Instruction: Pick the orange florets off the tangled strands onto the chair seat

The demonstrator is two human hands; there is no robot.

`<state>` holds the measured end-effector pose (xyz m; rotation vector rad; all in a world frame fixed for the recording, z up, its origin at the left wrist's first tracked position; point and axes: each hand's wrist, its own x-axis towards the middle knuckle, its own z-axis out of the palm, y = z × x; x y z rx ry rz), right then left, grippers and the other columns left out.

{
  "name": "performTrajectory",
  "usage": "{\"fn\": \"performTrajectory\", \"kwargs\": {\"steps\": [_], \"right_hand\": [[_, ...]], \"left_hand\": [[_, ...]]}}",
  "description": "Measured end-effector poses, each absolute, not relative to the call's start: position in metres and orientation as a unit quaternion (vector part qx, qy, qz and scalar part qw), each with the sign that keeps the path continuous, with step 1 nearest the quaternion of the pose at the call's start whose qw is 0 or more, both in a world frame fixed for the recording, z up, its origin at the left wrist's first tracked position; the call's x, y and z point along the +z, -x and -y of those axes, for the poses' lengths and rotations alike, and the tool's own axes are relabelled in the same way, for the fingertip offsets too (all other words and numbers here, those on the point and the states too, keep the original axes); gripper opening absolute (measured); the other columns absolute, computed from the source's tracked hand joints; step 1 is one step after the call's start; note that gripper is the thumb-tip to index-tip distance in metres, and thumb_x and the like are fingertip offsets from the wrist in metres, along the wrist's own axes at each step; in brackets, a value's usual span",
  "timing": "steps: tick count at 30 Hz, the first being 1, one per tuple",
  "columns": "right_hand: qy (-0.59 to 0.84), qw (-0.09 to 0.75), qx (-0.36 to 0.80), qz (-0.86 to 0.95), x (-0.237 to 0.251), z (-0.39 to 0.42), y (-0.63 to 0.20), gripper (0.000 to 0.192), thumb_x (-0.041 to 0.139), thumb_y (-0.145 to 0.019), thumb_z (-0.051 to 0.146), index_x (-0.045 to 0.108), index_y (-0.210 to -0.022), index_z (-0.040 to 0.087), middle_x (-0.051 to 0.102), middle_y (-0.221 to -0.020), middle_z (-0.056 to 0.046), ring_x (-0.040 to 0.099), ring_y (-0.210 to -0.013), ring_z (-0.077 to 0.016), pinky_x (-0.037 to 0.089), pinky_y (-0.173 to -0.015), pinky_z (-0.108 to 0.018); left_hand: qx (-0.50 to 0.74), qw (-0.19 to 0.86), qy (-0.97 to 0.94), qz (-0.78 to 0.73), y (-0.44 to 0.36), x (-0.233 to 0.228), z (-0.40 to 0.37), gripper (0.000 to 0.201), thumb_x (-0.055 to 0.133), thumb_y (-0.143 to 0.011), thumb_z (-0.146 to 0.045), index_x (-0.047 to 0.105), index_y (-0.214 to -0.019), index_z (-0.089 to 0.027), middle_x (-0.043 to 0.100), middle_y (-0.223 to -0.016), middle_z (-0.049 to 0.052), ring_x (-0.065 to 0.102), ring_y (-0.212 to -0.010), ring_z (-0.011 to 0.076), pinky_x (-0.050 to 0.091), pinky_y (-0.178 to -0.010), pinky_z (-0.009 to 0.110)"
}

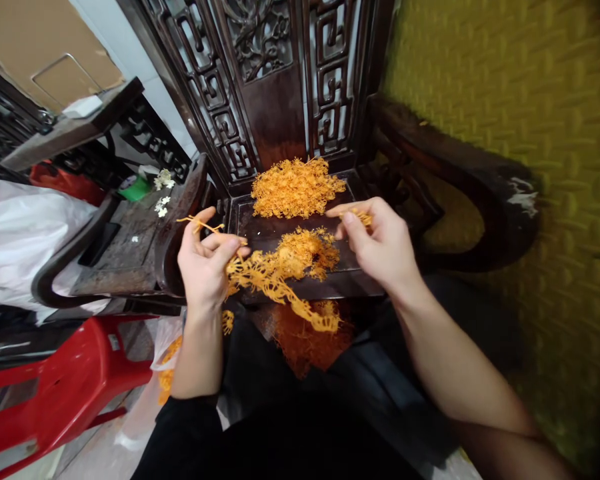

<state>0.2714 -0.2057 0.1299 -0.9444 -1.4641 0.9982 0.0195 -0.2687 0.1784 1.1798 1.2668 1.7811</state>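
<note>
Orange, stringy clump [280, 283] hanging from left hand [205, 263], fingers closed on it and a loose strand, just over near edge of dark wooden seat [260, 230]. Right hand [380, 243] pinching a small tuft [363, 217]. Sorted so far, by the look of it: large pile [295, 188] at back edge, smaller heap [307, 250] mid-seat. More left below in bag [167, 373]. No readable writing anywhere.
</note>
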Motion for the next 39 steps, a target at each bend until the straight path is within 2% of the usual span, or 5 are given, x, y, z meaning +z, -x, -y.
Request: {"fn": "performTrajectory", "kwargs": {"steps": [15,21,29,35,39], "right_hand": [[0.308,0.391,0.127,0.858,0.132,0.248,-0.217,0.025,0.054,-0.104,0.035,0.075,-0.115,0.024,0.077,-0.104,-0.008,0.067,-0.089,-0.0208,0.047,-0.074,-0.033],[0.252,0.490,0.245,0.798,0.124,0.247,-0.220,0.020,0.060,-0.102,0.038,0.071,-0.096,0.022,0.070,-0.084,-0.005,0.063,-0.075,-0.0175,0.047,-0.070,-0.033],[0.300,0.764,0.417,0.391,0.154,0.238,-0.241,0.030,0.057,-0.101,0.052,0.050,-0.086,0.026,0.053,-0.073,0.001,0.041,-0.050,-0.0096,0.030,-0.046,-0.027],[0.323,0.588,0.586,0.454,0.141,0.222,-0.242,0.024,0.064,-0.096,0.045,0.065,-0.098,0.021,0.074,-0.108,-0.010,0.054,-0.053,-0.0086,0.022,-0.041,-0.026],[0.318,0.546,0.586,0.507,0.130,0.225,-0.237,0.026,0.061,-0.098,0.038,0.072,-0.115,0.022,0.069,-0.086,-0.003,0.047,-0.051,-0.0095,0.031,-0.044,-0.027]], "left_hand": [[0.623,0.443,-0.417,-0.492,-0.057,0.162,0.259,0.062,0.090,-0.075,-0.027,0.054,-0.125,-0.020,0.080,-0.083,0.004,0.079,-0.072,0.0187,0.061,-0.067,0.025],[0.515,0.578,-0.435,-0.460,-0.044,0.165,0.261,0.065,0.095,-0.066,-0.022,0.060,-0.120,-0.017,0.079,-0.077,0.003,0.075,-0.064,0.0158,0.059,-0.063,0.023],[0.685,0.404,-0.405,-0.450,-0.015,0.173,0.257,0.046,0.094,-0.063,-0.017,0.065,-0.100,-0.018,0.065,-0.068,-0.005,0.061,-0.054,0.0060,0.052,-0.054,0.015],[0.661,0.507,-0.391,-0.391,-0.013,0.177,0.258,0.051,0.089,-0.075,-0.030,0.060,-0.117,-0.029,0.059,-0.076,-0.005,0.053,-0.053,0.0073,0.052,-0.049,0.020],[0.656,0.478,-0.400,-0.426,-0.020,0.171,0.258,0.054,0.088,-0.077,-0.033,0.056,-0.120,-0.030,0.060,-0.078,-0.005,0.053,-0.052,0.0072,0.050,-0.048,0.019]]}}
